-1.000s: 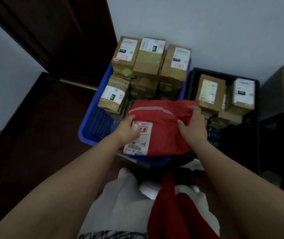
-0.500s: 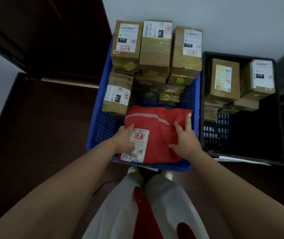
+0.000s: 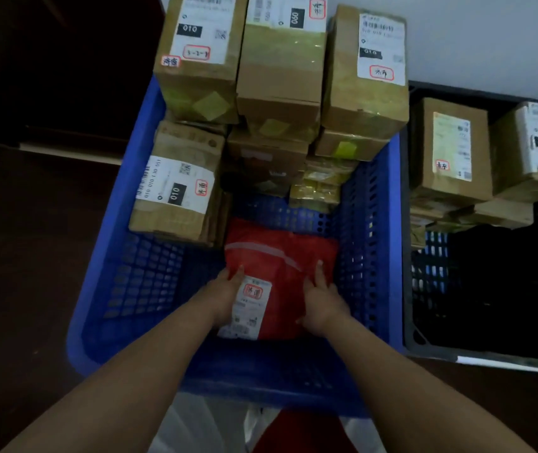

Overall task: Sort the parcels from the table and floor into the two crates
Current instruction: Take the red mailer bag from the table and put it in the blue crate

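Note:
A red soft parcel [image 3: 282, 256] with a white label lies low in the front of the blue crate [image 3: 79, 325]. My left hand [image 3: 223, 297] holds its left edge, thumb on top beside the label. On the parcel's right part my right hand [image 3: 321, 304] presses with straight fingers. Several brown cardboard boxes [image 3: 277, 70] are stacked at the back of the blue crate, and another box [image 3: 176, 188] sits at its left. To the right stands the black crate [image 3: 407, 282], holding a few cardboard boxes [image 3: 450, 152] at its back.
Both crates stand on a dark floor against a pale wall [image 3: 473, 34]. A dark door [image 3: 65, 60] is at the back left. The front of the black crate is bare of parcels. White and red clothing [image 3: 277, 429] shows at the bottom, just before the blue crate.
The red parcel went down from above the crate rim to the inside of the blue crate. My right hand loosened from gripping to flat fingers. The view moved closer over the crates.

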`<state>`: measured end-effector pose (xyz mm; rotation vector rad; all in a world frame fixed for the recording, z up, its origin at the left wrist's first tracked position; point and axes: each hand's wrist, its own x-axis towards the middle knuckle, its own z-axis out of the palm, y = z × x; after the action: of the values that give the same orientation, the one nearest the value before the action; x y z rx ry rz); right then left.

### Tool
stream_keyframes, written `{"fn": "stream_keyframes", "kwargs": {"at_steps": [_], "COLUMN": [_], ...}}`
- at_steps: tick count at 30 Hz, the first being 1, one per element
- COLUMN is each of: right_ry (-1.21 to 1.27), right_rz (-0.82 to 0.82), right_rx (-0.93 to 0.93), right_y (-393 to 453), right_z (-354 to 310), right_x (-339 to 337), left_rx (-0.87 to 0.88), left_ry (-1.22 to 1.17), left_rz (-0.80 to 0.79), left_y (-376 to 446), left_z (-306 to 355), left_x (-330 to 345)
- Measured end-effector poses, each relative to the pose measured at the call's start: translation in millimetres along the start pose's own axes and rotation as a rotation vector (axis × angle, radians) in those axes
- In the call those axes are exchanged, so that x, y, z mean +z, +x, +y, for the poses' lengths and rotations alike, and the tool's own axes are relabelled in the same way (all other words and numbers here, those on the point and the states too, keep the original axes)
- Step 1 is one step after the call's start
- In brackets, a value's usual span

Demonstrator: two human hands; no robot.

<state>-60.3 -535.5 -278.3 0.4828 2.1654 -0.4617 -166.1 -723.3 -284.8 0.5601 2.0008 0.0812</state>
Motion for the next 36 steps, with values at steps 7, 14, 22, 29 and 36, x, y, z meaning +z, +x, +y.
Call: {"fn": "stream_keyframes", "kwargs": {"at_steps": [7,14,22,29,36], "right_ry": [-0.031,-0.03,-0.02,0.028,0.097], "right_rz": [-0.214,-0.064,0.158,0.363,0.54], "right_rx": [0.059,0.022,-0.001,0.072,0.267], "right_y": [29,-34,-155,-235,-305], "right_z": [6,-4,-16,6,61], "right_x": [24,-11,-86,-153,-184], "left_rx": [-0.118,-0.029,0.098,0.252,0.508], "left_ry": [0.061,0.2,0.298,0.491,0.713], "left_rz": [-0.129,0.044,0.181,0.299,0.409], "left_y": [30,-31,-132,-178,-217], "left_z": [-1,31,94,175,293], "left_x": [21,-20,-79,-128,-147]}}
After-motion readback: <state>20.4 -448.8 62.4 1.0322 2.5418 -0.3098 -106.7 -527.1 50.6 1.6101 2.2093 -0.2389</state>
